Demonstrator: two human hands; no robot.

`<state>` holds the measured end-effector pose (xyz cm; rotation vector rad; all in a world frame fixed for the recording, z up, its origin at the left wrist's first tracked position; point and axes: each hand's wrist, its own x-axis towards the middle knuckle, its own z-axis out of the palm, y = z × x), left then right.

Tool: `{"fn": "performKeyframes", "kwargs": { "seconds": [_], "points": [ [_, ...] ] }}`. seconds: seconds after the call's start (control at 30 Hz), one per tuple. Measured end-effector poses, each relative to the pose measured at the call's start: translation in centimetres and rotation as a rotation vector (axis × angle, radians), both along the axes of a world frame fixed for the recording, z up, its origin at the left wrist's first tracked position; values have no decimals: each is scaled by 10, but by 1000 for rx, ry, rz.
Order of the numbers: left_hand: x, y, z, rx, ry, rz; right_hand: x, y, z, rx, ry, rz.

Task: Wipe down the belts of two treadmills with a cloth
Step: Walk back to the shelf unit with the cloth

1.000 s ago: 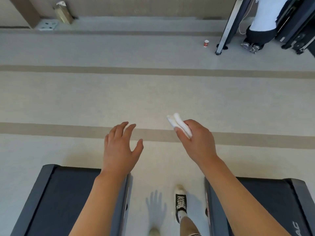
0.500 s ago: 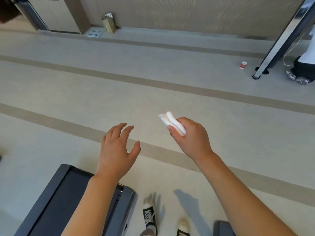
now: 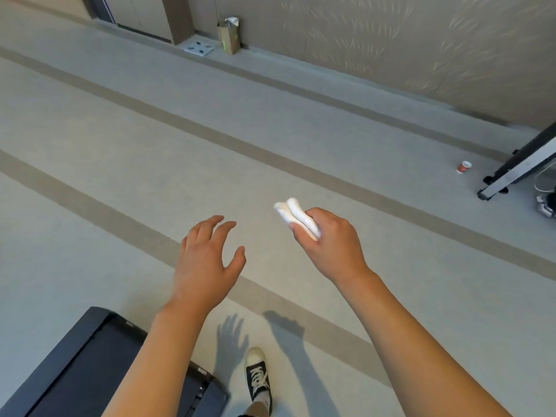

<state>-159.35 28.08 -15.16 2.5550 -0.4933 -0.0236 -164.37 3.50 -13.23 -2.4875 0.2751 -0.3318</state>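
Moved: view has swung left since a second ago. The right treadmill dropped out of frame, only the left one shows now, and the hands sit pretty much where they were.

Right hand (image 3: 328, 242): fingers curled round the folded cloth (image 3: 296, 216), held up in the air, well clear of any belt.

Left hand (image 3: 207, 260): empty, fingers spread and loosely bent, hovering over the floor (image 3: 120, 164).

Cloth: white, soft, rolled into a chunky double fold, with the end poking out past the thumb.

Treadmill (image 3: 90, 362): bottom left, under the left forearm. Dark matte belt, with a smooth grey plastic frame with rounded corners.

Shoe (image 3: 257, 377): black canvas with a white toe cap, on the floor just right of the treadmill's end.

Floor: pale and slightly speckled, with tan stripes running across.

Further out: red paper cup (image 3: 464, 167) near a metal leg (image 3: 517, 167), paper bag (image 3: 229, 36) by the wall.

Risks: I'd guess stepping while looking away could catch a foot on the treadmill's corner. A bunched cloth would only wipe a narrow strip, so spots might get missed.
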Motion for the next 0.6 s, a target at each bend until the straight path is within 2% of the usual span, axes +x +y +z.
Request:
{"fn": "performKeyframes", "kwargs": {
  "seconds": [0.33,0.6],
  "points": [
    [167,11,27,-1,-60,123,183,1,20,33,-46,38],
    [297,-30,24,28,-93,196,330,-41,10,26,-97,112]
  ]
}}
